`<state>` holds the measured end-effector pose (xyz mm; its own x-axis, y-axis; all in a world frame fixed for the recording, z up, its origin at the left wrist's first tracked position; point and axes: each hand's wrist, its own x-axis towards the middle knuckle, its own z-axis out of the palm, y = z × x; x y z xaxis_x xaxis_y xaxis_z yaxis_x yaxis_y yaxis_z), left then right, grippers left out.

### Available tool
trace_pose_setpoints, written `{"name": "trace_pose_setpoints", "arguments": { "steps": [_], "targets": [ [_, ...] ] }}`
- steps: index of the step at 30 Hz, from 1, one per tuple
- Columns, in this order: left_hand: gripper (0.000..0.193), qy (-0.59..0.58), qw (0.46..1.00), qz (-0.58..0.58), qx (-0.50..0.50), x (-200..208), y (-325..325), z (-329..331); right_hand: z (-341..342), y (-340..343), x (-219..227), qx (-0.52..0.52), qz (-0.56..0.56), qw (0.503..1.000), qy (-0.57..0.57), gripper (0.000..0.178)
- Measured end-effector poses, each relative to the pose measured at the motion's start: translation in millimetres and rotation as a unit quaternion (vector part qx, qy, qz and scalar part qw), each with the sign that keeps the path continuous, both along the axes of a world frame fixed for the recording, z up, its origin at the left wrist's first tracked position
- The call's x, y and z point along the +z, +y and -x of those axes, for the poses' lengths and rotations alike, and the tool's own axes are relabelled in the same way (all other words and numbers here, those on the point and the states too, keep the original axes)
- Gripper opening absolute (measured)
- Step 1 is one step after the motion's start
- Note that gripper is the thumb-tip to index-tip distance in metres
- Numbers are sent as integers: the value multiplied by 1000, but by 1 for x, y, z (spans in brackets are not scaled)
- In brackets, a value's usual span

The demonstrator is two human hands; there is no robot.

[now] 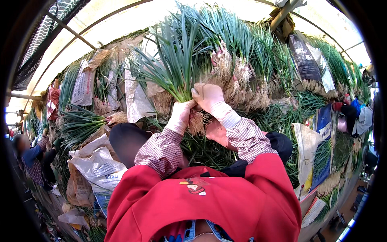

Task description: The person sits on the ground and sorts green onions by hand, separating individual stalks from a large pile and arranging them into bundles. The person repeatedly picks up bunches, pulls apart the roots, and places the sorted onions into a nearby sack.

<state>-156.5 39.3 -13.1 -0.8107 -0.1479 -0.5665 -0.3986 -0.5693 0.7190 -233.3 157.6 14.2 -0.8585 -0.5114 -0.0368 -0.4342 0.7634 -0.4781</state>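
Overhead, the left hand (180, 115) and right hand (207, 97) both clamp a scallion bunch (177, 64) at its root end, just before the heaped pile (258, 80). Likely gathering stalks; next calls for a firm, even hold.

A big pile of green onions (258, 52) with pale roots fills the ground. Crumpled paper sacks (94, 163) lie on the left, and a blue bag (323, 125) sits on the right. Another person (34, 159) crouches far left.
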Motion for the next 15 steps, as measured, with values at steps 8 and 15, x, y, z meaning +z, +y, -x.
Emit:
{"name": "trace_pose_setpoints", "arguments": {
  "steps": [8, 15],
  "targets": [
    [20, 13, 984, -173, -30, -7, -26, -20, 1, -6, -8, -30, 245, 888, -389, 25],
    [20, 21, 923, -384, -26, -19, -27, -37, 2, -2, -37, -20, 423, 693, -584, 33]
  ]
}}
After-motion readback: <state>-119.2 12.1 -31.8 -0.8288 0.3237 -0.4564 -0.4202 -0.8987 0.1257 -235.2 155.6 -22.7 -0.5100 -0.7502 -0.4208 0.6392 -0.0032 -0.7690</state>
